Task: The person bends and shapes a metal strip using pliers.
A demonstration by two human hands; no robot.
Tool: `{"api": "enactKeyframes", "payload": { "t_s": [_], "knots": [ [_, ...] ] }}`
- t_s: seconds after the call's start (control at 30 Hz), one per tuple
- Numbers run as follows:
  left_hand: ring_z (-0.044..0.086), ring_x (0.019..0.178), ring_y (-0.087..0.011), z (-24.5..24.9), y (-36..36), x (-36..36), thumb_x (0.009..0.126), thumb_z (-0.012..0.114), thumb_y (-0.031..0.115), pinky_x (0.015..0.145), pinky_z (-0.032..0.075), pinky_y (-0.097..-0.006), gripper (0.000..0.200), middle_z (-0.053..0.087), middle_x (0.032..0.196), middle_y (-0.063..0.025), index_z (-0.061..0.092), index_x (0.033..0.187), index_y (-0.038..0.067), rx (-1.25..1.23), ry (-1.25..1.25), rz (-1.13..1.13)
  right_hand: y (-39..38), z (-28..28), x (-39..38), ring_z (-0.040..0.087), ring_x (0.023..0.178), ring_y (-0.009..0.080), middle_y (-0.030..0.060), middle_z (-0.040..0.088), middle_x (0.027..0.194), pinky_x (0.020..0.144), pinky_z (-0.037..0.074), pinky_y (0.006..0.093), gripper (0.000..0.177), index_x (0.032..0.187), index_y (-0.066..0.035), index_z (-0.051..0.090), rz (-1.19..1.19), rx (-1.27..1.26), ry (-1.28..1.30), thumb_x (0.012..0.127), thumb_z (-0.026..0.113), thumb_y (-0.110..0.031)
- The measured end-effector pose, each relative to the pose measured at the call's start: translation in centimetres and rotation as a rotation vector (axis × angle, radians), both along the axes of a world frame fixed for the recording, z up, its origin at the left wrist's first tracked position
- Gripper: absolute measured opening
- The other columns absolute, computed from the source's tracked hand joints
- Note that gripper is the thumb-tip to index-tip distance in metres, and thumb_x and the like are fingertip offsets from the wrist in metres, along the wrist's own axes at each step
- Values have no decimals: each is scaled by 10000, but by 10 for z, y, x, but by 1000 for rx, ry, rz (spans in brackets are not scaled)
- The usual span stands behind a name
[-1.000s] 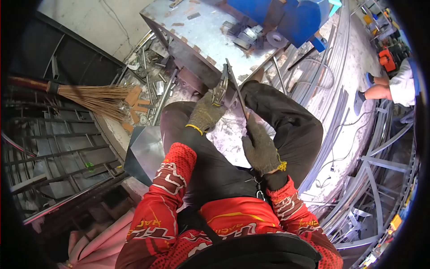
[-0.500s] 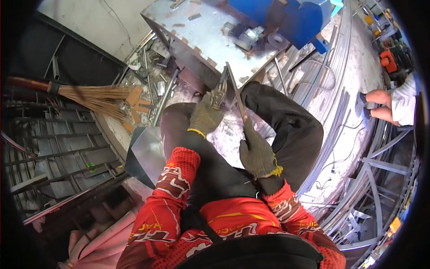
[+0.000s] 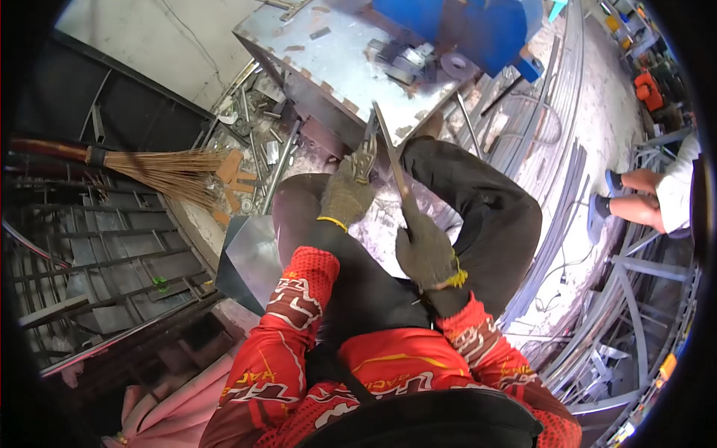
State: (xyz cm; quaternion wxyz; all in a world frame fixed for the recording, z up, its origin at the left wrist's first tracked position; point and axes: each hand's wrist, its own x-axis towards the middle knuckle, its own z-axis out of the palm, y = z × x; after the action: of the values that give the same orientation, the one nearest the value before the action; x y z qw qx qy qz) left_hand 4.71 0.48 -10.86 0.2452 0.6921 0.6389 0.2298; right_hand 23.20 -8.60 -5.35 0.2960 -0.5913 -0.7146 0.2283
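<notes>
My left hand [image 3: 347, 196], in a dark knitted glove with a yellow cuff edge, is closed round metal locking pliers [image 3: 364, 158]. Their tip reaches the near edge of the metal-topped table [image 3: 336, 63]. To the right, my right hand [image 3: 424, 250], gloved the same way, grips the lower end of a long flat metal bar [image 3: 391, 153]. The bar slants up and left, its upper end beside the pliers' tip. Whether the two touch is unclear.
A straw broom [image 3: 160, 168] lies at the left near metal scraps. A tape roll [image 3: 457, 66] and metal pieces sit on the table by a blue object [image 3: 478, 30]. Long metal bars [image 3: 545, 187] run along the right. A person's legs [image 3: 638, 200] are at far right.
My right hand and the bar have shifted slightly left. The legs at the far right appear lower and further left, and the view has shifted a little.
</notes>
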Motion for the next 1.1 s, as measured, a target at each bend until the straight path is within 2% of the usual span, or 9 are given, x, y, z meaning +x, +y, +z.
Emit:
{"api": "enactKeyframes", "payload": {
  "t_s": [0.07,0.2,0.33,0.43,0.47,0.7,0.9,1.03,1.1],
  "knots": [
    [560,1264,-477,32,7,7,934,560,209,1050,488,-530,529,561,1422,-224,527,1458,141,-256,40,85,42,2,-18,674,803,424,212,650,891,671,533,540,665,1522,-129,463,-22,86,-5,881,632,-93],
    [544,1307,-440,12,11,-1,926,576,194,1057,486,-505,586,539,1464,-217,488,1506,198,-322,-82,111,105,-3,-31,670,879,438,238,666,955,768,537,541,677,1536,-128,466,-10,134,-19,885,652,-137],
    [598,1214,-489,17,0,0,912,613,226,985,513,-549,541,649,1295,-244,497,1433,134,-5,100,-46,53,3,-11,678,943,437,235,682,1033,816,546,518,708,1554,-145,461,-48,-12,-10,869,629,-82],
    [629,1137,-514,5,6,4,890,643,256,953,519,-585,510,676,1209,-273,523,1364,112,-282,-12,162,33,-12,-14,687,849,408,189,666,953,692,548,536,787,1610,-163,384,-30,151,51,867,632,-83],
    [636,1124,-513,-26,6,-1,875,664,271,941,523,-589,509,669,1220,-291,531,1335,98,-63,-39,92,41,-8,-16,686,845,406,189,665,951,701,550,525,740,1574,-137,421,-54,98,-36,868,638,-91],
    [632,1142,-515,-71,16,-11,875,676,271,959,519,-590,528,669,1244,-283,533,1355,102,95,33,5,98,6,-27,692,867,391,160,669,947,725,557,505,694,1516,-165,482,-59,115,-123,857,696,-138],
    [534,1338,-443,19,6,6,891,611,256,1090,478,-521,647,506,1509,-243,470,1506,114,-423,11,188,47,-7,-18,668,792,398,172,626,864,660,534,528,604,1439,-140,559,-88,150,-49,846,661,-91],
    [541,1347,-423,-20,14,-6,887,606,194,1120,465,-489,678,533,1491,-225,447,1540,104,134,143,-179,108,21,-18,691,866,402,190,676,987,749,554,493,546,1451,-129,557,-90,167,-97,908,618,-135],
    [582,1323,-374,-20,13,-7,865,636,130,1113,474,-434,685,588,1436,-210,470,1529,98,-167,-75,-23,121,34,-11,691,855,403,231,678,996,758,562,487,458,1357,-49,609,-168,214,150,919,634,-184]
  ]
}}
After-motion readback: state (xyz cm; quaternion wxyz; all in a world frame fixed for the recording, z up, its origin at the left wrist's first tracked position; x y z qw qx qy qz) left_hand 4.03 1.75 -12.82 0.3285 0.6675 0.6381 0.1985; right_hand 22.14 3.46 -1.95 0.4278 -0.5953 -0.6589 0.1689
